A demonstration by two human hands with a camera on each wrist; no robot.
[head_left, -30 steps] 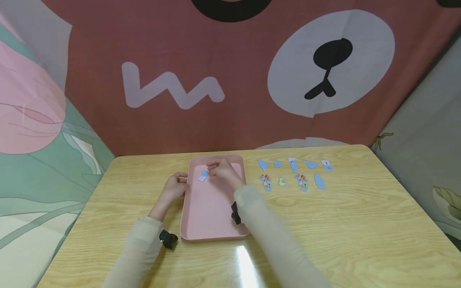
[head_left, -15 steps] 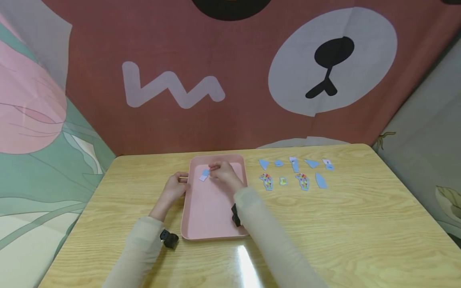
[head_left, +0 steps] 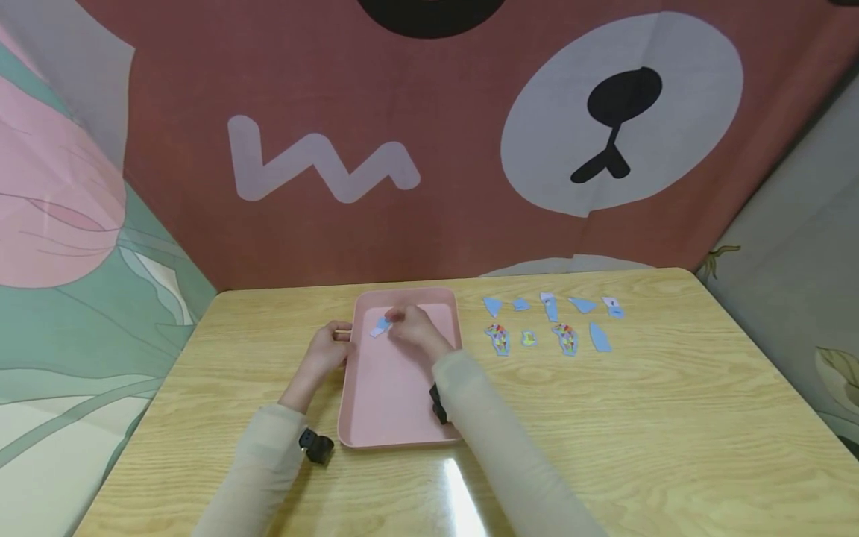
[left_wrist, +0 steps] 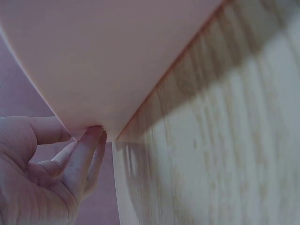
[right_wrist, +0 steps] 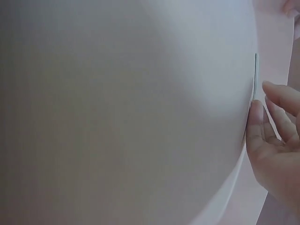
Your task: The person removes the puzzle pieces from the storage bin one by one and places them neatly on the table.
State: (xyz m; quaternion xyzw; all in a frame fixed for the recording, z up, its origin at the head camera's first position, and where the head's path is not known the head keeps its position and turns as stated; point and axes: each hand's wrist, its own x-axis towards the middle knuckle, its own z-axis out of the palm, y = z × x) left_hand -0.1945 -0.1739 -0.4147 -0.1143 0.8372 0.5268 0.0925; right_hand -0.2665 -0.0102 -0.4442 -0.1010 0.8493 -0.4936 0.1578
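Note:
A pink tray (head_left: 392, 406) lies on the wooden table. My left hand (head_left: 326, 349) grips its left rim; in the left wrist view the thumb is over the rim and the other fingers (left_wrist: 82, 159) press the outer wall. Inside the tray, near its far end, lies a small blue and lilac flat piece (head_left: 379, 327), like a puzzle piece. My right hand (head_left: 417, 330) reaches over the tray, its fingertips right at the piece's right end. From the right wrist, the piece (right_wrist: 256, 77) shows edge-on, with the thumb at its near end and the index finger apart from it.
Right of the tray, several flat pieces lie in two rows: plain blue shapes such as a pointed piece (head_left: 600, 337), lilac and blue ones, and two colourful patterned pieces (head_left: 499, 339). A patterned cloth (head_left: 456, 239) hangs behind the table's far edge.
My right fingertips have moved slightly left and now overlap the blue and lilac piece, which sits at a slightly different angle. The left hand has stayed on the tray's rim.

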